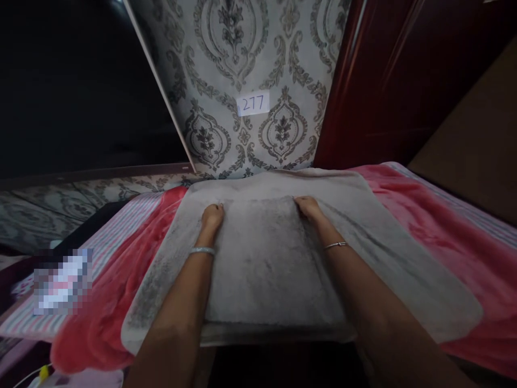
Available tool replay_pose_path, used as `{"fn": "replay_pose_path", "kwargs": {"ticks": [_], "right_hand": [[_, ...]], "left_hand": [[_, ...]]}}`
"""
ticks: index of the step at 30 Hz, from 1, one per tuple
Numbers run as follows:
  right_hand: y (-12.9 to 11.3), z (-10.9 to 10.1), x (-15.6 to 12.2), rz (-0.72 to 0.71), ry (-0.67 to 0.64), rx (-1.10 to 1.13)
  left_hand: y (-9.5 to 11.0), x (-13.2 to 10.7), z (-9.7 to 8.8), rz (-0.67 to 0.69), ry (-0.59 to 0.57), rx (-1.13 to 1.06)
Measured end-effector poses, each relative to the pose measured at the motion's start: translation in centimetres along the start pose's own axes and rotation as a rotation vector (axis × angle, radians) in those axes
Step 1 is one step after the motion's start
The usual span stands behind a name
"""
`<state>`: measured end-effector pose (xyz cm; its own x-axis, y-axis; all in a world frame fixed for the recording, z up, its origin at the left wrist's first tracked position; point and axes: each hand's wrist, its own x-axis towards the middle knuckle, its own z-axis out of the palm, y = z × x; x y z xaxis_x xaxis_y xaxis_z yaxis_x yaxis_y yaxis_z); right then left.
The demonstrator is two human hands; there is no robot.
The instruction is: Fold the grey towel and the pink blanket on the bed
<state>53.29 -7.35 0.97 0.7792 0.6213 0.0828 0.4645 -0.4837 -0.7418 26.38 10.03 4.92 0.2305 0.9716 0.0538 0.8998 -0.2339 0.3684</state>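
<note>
A grey plush blanket (pixel 258 258) is spread over the surface before me, with a squarish folded-over section in its middle. At the far left corner of that section, my left hand (pixel 212 216) is closed, its fingers pinching the fabric. My right hand (pixel 308 208) pinches the far right corner in the same way. Both arms reach straight forward over the blanket, a bracelet on each wrist. The grey fabric lies flat to the left and has a few creases to the right. My fingertips are partly hidden behind the hands.
Under the grey blanket lies a red blanket (pixel 420 210), over a striped cloth (pixel 117 231). A large dark screen (pixel 81 86) stands at the left. Behind is a patterned wall (pixel 226 64) with a paper label (pixel 253 102) reading 277. A dark red panel (pixel 383 81) rises at the right.
</note>
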Motion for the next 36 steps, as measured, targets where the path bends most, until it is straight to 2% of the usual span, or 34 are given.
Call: {"fn": "replay_pose_path", "kwargs": {"ticks": [4,9,15,23,26,29,32,36], "right_hand": [[-0.1,1.0,-0.6,-0.004,0.011,-0.092],[-0.3,1.6,-1.6,0.009,0.048,-0.170],[-0.5,1.9,-2.2,0.036,0.119,-0.285],[0.0,0.7,-2.1,-0.086,0.048,-0.229],[-0.3,0.6,-2.5,-0.092,0.033,-0.242],[-0.8,0.9,-2.9,-0.099,0.065,-0.259],[-1.2,1.0,-3.1,-0.043,0.064,-0.291],[-1.4,1.1,-3.3,0.035,0.011,-0.328]], "left_hand": [[0.1,-1.0,0.6,0.014,0.041,0.052],[-0.1,-1.1,0.8,0.038,0.029,0.080],[-0.1,-1.5,0.9,-0.003,0.129,0.077],[0.0,-1.6,0.8,0.009,0.019,0.084],[-0.2,-1.5,0.8,0.030,0.016,0.096],[-0.3,-1.6,1.0,0.040,0.077,0.101],[-0.1,-1.7,1.3,0.010,0.106,0.108],[0.2,-1.6,1.4,-0.012,0.025,0.139]]}}
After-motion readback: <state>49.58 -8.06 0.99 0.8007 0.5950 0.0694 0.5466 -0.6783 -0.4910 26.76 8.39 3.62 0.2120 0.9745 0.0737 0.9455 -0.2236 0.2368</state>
